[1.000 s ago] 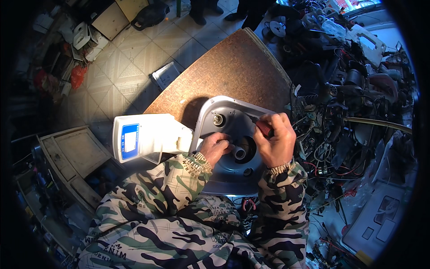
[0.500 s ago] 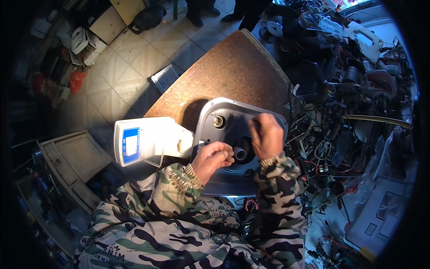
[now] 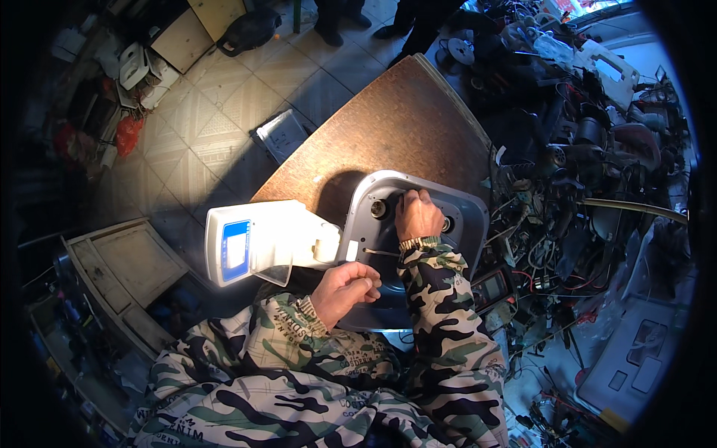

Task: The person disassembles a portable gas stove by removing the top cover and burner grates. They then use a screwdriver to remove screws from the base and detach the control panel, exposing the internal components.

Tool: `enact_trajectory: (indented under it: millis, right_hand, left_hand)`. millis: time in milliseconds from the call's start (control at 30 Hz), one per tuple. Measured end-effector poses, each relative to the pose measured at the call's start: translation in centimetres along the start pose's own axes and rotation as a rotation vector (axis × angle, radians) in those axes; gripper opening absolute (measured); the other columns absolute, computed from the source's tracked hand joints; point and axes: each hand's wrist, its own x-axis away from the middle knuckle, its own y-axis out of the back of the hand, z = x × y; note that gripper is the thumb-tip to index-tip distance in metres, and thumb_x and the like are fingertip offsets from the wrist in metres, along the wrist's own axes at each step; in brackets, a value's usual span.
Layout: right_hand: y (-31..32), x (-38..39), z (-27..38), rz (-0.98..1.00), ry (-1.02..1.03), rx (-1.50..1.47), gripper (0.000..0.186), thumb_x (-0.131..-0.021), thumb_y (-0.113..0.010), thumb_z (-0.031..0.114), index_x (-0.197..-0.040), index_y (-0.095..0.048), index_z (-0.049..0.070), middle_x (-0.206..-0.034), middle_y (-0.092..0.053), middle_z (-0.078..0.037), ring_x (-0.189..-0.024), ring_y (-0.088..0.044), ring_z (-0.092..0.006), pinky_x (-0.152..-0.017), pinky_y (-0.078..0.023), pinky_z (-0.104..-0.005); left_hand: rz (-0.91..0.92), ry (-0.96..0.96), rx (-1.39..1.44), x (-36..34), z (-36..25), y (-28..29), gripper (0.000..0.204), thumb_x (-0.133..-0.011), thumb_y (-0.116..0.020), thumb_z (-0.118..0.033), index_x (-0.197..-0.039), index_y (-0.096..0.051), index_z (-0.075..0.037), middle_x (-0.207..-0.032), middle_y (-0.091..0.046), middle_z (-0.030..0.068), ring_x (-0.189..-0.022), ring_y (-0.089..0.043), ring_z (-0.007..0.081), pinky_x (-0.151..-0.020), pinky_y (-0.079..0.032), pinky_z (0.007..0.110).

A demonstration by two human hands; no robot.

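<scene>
A dark grey, tray-like appliance housing (image 3: 470, 246) with a rounded pale rim is in front of me, at the near end of the brown board. My right hand (image 3: 418, 215) reaches into its far half, fingers curled down between a round fitting (image 3: 379, 209) and a light-ringed round part (image 3: 447, 223). What those fingertips grip is hidden. My left hand (image 3: 346, 293) is at the housing's near left side, thumb pressed to curled fingers. Anything in that pinch is too small to make out. A thin pale strip (image 3: 382, 253) shows inside the housing, and my right forearm covers its middle.
A white appliance part with a blue label (image 3: 237, 250) adjoins the housing's left side. The brown board (image 3: 388, 127) extends away from me. Cluttered cables and parts (image 3: 553, 216) lie right, with a meter (image 3: 493, 287) beside the housing. A wooden cabinet (image 3: 127, 261) stands left. Another person's legs (image 3: 418, 22) show beyond.
My right hand has moved farther away and slightly left, down into the housing. My left hand has drawn back toward me, away from the housing's middle. The view has shifted a little.
</scene>
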Motion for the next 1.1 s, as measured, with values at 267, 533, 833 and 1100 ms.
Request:
enact_trajectory:
  millis: [267, 533, 833, 1100]
  right_hand:
    - [3.6, 1.6, -0.8, -0.044, 0.052, -0.151, 0.014, -0.084, -0.071, 0.013, -0.091, -0.060, 0.005, -0.095, -0.063, -0.019, -0.079, -0.068, -0.0430, -0.070, -0.055, -0.0512]
    - [17.0, 4.4, -0.8, -0.462, 0.252, -0.223, 0.028, -0.079, -0.086, 0.020, -0.087, -0.070, -0.001, -0.084, -0.065, -0.012, -0.076, -0.061, -0.0298, -0.068, -0.051, -0.0381]
    - [12.5, 5.8, -2.0, -0.570, -0.055, -0.715, 0.022, -0.080, -0.086, 0.007, -0.083, -0.066, -0.002, -0.082, -0.065, -0.009, -0.070, -0.061, -0.0191, -0.065, -0.050, -0.0291]
    - [9.4, 4.8, -1.1, -0.517, -0.097, -0.736, 0.018, -0.085, -0.082, 0.007, -0.084, -0.066, -0.001, -0.081, -0.064, -0.011, -0.067, -0.060, -0.0209, -0.063, -0.049, -0.0304]
  left_hand:
    - [0.050, 0.011, -0.016, 0.0, -1.2, -0.1, 0.022, -0.102, -0.053, -0.010, -0.118, -0.059, 0.003, -0.110, -0.064, 0.0097, -0.098, -0.065, 0.0176, -0.090, -0.054, 0.033]
    - [0.110, 0.040, 0.005, -1.6, -2.7, -0.9, 0.023, -0.102, -0.053, -0.010, -0.120, -0.057, 0.003, -0.110, -0.063, 0.0107, -0.099, -0.064, 0.0183, -0.091, -0.054, 0.034]
    - [-0.019, 0.033, -0.025, -8.2, -2.5, -2.8, 0.034, -0.100, -0.054, -0.010, -0.131, -0.049, 0.002, -0.107, -0.061, 0.0095, -0.090, -0.062, 0.0172, -0.084, -0.054, 0.033]
    - [-0.164, -0.036, -0.180, -12.4, -2.4, -2.9, 0.061, -0.097, -0.055, -0.009, -0.154, -0.036, -0.004, -0.105, -0.059, 0.0079, -0.088, -0.061, 0.0159, -0.079, -0.053, 0.031]
